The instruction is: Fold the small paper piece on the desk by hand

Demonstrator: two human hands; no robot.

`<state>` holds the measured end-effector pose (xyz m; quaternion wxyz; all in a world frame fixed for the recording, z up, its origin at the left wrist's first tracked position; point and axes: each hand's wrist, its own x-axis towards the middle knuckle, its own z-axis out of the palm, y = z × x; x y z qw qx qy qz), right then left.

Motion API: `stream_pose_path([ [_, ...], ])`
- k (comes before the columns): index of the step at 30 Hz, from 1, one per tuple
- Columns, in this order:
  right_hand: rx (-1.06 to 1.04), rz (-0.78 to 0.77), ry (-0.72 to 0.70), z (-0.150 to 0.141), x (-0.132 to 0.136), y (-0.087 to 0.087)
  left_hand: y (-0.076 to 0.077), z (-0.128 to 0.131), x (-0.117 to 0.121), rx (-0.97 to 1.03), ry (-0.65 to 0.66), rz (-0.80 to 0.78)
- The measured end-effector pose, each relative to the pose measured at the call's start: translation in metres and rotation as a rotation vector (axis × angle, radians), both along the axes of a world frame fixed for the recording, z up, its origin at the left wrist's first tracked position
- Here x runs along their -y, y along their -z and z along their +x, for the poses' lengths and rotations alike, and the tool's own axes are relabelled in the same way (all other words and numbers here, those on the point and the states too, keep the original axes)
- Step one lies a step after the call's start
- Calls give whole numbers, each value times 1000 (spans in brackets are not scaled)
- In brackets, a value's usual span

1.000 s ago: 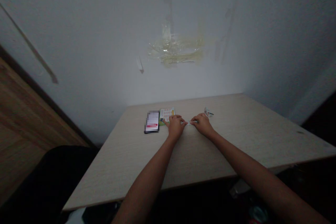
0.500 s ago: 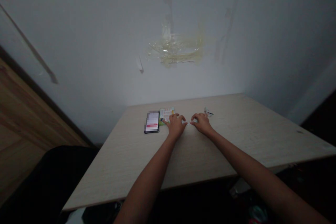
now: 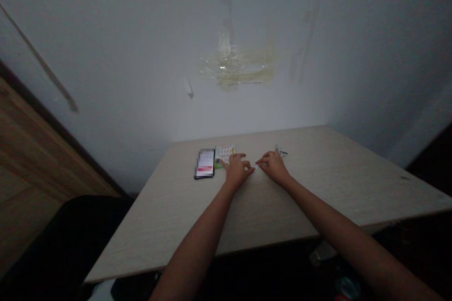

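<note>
Between my two hands is a small white piece [image 3: 256, 166], thin like paper or a strip; its exact kind is too small to make out. My left hand [image 3: 238, 169] pinches its near left side with thumb and forefinger, the other fingers spread over the edge of a printed card or booklet [image 3: 224, 152]. From the right, my right hand [image 3: 274, 165] pinches the piece with its fingertips close together. Just behind the right hand lies a crumpled wrapper-like scrap [image 3: 281, 151].
A phone [image 3: 205, 163] with a lit, blurred screen lies left of the printed card. The pale wooden table [image 3: 169, 216] meets a wall [image 3: 151, 56] with yellowed tape [image 3: 243, 68]. A black chair-like shape [image 3: 77, 235] stands at the left.
My fingertips have come closer together around the small white piece. The left fingertips shifted slightly right and nearer to me; the right-hand fingers closed into a tighter pinch.
</note>
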<state>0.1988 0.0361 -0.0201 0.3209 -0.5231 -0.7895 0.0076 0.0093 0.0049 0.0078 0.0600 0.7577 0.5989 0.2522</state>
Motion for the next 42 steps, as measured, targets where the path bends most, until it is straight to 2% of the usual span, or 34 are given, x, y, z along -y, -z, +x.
stream_pose_path([
  [7,-72,-75,-1,4,-9,7,-3,-2,4,4,18,-80],
  [16,-87,-75,-37,6,-13,12,-3,-1,8,-42,65,-52],
  [24,-131,-116,-34,6,-12,8,1,-5,12,-84,52,-29],
  [29,-315,-135,-149,7,-12,6,4,-5,11,-179,27,38],
  [34,-547,-219,-172,5,-9,6,4,-4,13,-231,-7,58],
  [42,-660,-365,-290,2,-1,8,1,-3,17,-245,-20,43],
])
